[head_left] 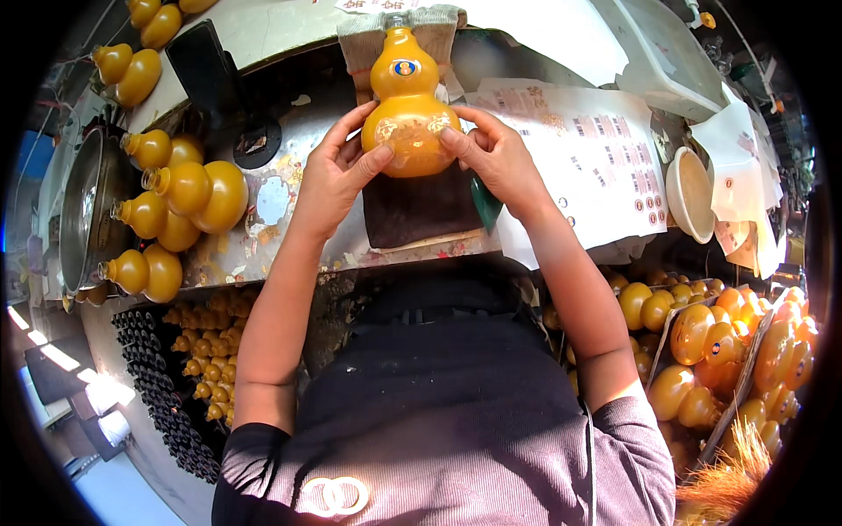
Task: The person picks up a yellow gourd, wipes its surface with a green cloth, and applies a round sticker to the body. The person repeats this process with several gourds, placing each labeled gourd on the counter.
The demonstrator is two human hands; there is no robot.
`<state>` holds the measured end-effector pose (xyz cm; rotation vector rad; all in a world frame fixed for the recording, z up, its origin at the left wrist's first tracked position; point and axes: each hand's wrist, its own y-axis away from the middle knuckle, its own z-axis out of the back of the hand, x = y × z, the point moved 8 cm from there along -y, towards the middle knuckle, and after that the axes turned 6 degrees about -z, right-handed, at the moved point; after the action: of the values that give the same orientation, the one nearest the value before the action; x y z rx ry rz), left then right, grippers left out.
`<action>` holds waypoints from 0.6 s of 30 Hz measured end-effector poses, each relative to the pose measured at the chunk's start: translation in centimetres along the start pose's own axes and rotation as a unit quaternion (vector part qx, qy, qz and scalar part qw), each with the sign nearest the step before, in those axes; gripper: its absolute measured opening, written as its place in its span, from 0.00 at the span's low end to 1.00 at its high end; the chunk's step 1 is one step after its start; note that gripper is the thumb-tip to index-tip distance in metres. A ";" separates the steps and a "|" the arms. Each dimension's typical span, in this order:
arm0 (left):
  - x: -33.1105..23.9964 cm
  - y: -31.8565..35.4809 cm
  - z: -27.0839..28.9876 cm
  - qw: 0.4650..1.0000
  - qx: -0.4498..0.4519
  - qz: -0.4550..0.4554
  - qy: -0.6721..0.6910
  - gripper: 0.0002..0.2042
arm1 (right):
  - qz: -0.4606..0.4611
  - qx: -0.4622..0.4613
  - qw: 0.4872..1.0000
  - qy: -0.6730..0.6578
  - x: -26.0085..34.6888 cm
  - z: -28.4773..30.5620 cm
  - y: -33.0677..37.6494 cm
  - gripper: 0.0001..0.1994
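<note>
A yellow gourd-shaped bottle (403, 101) lies in front of me, its clear neck pointing away, with a blue oval sticker on the upper bulb. A see-through label with pale print spreads over its lower bulb. My left hand (344, 167) grips the lower bulb from the left, thumb on the near face. From the other side my right hand (498, 159) holds it the same way, thumb pressed near the label's edge. The neck end rests over a beige cloth pad (357, 54). Nearer to me is a dark brown mat (421, 215), with a dark green piece (485, 203) beside my right wrist.
Printed label sheets (605, 158) cover the table's right side, beside a shallow bowl (690, 195) and a clear plastic bin (671, 61). Several gourd bottles (225, 197) stand at the left, near a metal basin (79, 210) and black stand (203, 66). Crates of bottles (693, 333) sit lower right.
</note>
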<state>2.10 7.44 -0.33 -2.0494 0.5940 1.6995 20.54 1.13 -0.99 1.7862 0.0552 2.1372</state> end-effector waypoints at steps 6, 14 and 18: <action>0.0 -0.3 0.3 1.000 0.004 -0.002 -0.009 0.35 | 0.006 -0.001 0.999 -0.038 -0.1 -0.3 0.2 0.35; 0.2 -0.4 0.4 0.999 0.025 -0.004 -0.034 0.35 | 0.018 0.019 0.999 -0.028 -0.7 -0.4 0.1 0.36; 0.3 -0.4 0.4 1.000 0.027 -0.002 -0.017 0.34 | 0.001 0.019 0.999 -0.048 -0.7 -0.4 0.3 0.37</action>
<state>2.06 8.02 -0.67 -1.9802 0.6174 1.6941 20.15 0.71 -1.69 1.9092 0.0711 2.0603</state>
